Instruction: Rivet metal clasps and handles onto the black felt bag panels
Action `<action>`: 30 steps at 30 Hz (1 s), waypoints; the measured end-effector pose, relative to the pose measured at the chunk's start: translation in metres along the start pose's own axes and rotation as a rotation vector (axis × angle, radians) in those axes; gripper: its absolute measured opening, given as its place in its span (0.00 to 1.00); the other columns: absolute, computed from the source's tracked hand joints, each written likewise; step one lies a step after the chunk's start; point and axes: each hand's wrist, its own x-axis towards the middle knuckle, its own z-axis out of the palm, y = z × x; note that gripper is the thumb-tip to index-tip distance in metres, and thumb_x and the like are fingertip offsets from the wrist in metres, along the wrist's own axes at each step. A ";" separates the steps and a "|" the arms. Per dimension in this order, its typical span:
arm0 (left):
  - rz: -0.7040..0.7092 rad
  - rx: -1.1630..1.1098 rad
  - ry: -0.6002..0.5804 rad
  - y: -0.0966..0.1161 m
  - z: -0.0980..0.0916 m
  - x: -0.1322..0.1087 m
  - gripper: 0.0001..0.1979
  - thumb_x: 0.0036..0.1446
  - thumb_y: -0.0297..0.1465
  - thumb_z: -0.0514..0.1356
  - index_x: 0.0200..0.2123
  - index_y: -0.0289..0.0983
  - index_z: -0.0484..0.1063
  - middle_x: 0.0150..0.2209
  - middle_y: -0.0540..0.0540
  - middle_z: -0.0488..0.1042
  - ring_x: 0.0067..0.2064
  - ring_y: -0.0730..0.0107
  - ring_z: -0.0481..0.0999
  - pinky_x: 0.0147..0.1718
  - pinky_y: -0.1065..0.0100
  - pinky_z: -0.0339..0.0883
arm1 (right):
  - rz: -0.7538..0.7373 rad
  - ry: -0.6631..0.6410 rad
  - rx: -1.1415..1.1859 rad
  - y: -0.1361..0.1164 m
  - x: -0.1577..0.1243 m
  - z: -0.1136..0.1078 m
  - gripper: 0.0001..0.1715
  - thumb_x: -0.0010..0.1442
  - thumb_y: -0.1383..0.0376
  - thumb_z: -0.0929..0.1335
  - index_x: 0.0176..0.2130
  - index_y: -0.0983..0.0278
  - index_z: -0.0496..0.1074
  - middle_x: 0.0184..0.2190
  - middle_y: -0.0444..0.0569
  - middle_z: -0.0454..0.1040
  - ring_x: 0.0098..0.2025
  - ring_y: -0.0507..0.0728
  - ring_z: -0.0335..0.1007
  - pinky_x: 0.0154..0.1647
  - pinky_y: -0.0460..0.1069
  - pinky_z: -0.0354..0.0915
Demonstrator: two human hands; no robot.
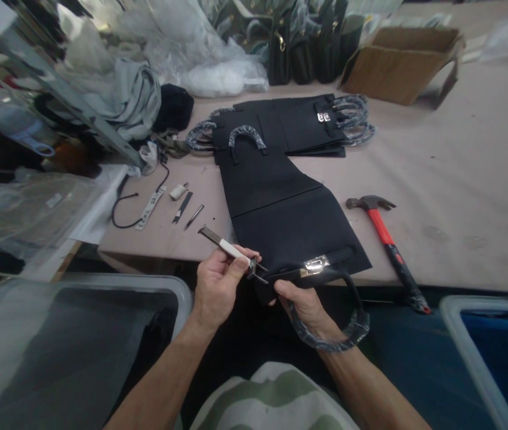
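My left hand (218, 280) is closed around a caliper (234, 251) wrapped in white at its middle, its jaws pointing right at the edge of a black bag panel (276, 233). Whether the jaws touch the panel I cannot tell. My right hand (304, 304) pinches that near edge between thumb and fingers. Beside it on the panel is a shiny metal clasp (315, 265). A plastic-wrapped handle (352, 337) loops down over my right wrist. The panel stretches away over the table, with another wrapped handle (248, 132) at its far end.
More black panels (307, 122) lie stacked behind. A red-handled hammer (388, 239) rests at the right, a cardboard box (401, 63) farther back. Small tools, including a thin metal rod (194, 217), lie at the left. Plastic bins (182, 292) stand below the table edge.
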 end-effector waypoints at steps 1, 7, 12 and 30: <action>0.017 0.014 0.001 -0.001 0.000 -0.001 0.10 0.61 0.36 0.66 0.41 0.35 0.77 0.41 0.43 0.81 0.43 0.63 0.82 0.44 0.67 0.75 | 0.003 -0.002 0.000 0.001 0.000 0.000 0.20 0.51 0.51 0.78 0.23 0.64 0.79 0.21 0.47 0.74 0.27 0.56 0.69 0.32 0.50 0.68; 0.058 0.085 -0.023 0.000 -0.004 -0.003 0.09 0.63 0.36 0.65 0.41 0.35 0.77 0.42 0.43 0.81 0.43 0.64 0.81 0.44 0.67 0.75 | 0.008 0.000 -0.009 0.002 0.000 0.002 0.21 0.52 0.50 0.78 0.23 0.64 0.78 0.21 0.47 0.73 0.27 0.55 0.68 0.32 0.49 0.67; 0.098 0.227 -0.044 0.003 -0.004 -0.007 0.09 0.64 0.35 0.63 0.43 0.35 0.76 0.43 0.42 0.81 0.44 0.63 0.81 0.45 0.67 0.74 | 0.040 0.033 -0.038 0.004 -0.001 0.005 0.22 0.51 0.50 0.78 0.24 0.65 0.79 0.23 0.48 0.75 0.28 0.56 0.69 0.33 0.50 0.68; 0.217 0.449 -0.042 0.000 -0.003 -0.003 0.06 0.64 0.31 0.60 0.43 0.36 0.73 0.41 0.43 0.79 0.41 0.66 0.80 0.41 0.69 0.74 | 0.140 -0.045 -0.168 -0.010 -0.005 0.002 0.15 0.48 0.58 0.76 0.21 0.65 0.74 0.20 0.47 0.72 0.24 0.53 0.65 0.28 0.48 0.61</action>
